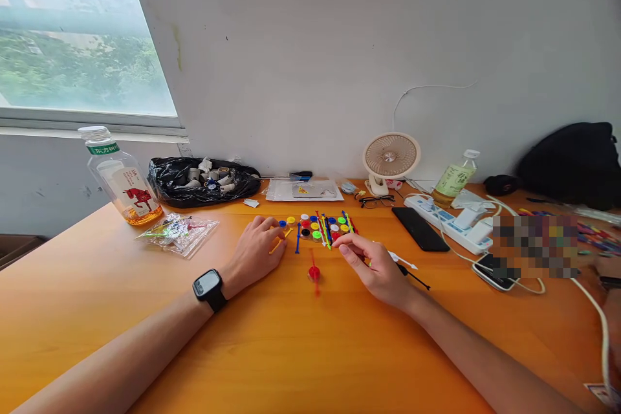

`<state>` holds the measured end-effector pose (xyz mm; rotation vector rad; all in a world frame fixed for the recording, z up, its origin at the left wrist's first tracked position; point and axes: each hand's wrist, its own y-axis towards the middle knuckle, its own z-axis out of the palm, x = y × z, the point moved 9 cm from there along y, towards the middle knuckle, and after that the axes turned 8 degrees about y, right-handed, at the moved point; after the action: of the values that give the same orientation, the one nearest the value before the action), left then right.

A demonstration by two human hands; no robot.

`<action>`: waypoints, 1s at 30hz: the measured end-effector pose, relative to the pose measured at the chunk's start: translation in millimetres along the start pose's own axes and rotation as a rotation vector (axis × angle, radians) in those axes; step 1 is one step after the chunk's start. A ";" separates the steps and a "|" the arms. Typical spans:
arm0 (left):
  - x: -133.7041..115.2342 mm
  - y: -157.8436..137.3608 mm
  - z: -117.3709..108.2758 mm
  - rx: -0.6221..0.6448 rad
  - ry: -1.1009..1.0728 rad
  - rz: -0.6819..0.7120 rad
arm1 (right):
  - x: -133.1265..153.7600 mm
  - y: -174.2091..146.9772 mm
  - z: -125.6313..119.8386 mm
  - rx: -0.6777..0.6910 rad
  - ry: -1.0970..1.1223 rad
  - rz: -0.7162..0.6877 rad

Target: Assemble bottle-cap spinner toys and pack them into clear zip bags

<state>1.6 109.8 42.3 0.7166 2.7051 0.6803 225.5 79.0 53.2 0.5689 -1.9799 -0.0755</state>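
A: What frames the work?

B: A pale wall (pixel 291 71) behind, a window (pixel 82 45) at the upper left, then a flat, smooth wooden table (pixel 242 356) reaching toward the person.

A: And the hands?

B: Both rest low over the table. The left hand (pixel 259 247) is palm down, fingers loosely bent beside a yellow piece (pixel 288 232); I can't tell whether it grips anything. The right hand (pixel 371 263) has thumb and forefinger slightly parted, with nothing visible between them.

A: What lies past them?

B: A bundle of coloured arrows (pixel 326 233) by the right fingertips, among small round discs (pixel 316 235). A blue arrow (pixel 297 239) stands apart, nearer the left hand.

A: Where's the red spinner (pixel 314 273)?

B: On the table between the hands, toward the person from both sets of fingertips. Its blurred arrow runs roughly toward and away from the person. The right hand looks slightly nearer.
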 end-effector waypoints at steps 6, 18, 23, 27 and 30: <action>3.6 -2.8 -0.1 -0.007 0.040 -0.018 | 3.0 0.1 -1.4 -0.011 -0.007 -0.019; 17.2 -3.7 -3.4 -0.032 -0.099 -0.140 | 6.9 -1.3 0.0 0.013 -0.028 -0.038; 23.8 -1.7 -4.0 -0.090 -0.177 -0.166 | 9.8 -2.2 2.3 0.045 -0.045 -0.052; 28.5 0.0 -1.3 -0.081 -0.222 -0.180 | 13.3 -2.8 4.0 0.066 -0.086 -0.082; 28.8 1.4 -2.9 -0.102 -0.238 -0.161 | 14.2 -3.3 4.8 0.071 -0.110 -0.096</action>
<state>-23.2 124.8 41.8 0.5126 2.4594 0.6446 217.4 69.1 61.8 0.7194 -2.0684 -0.0974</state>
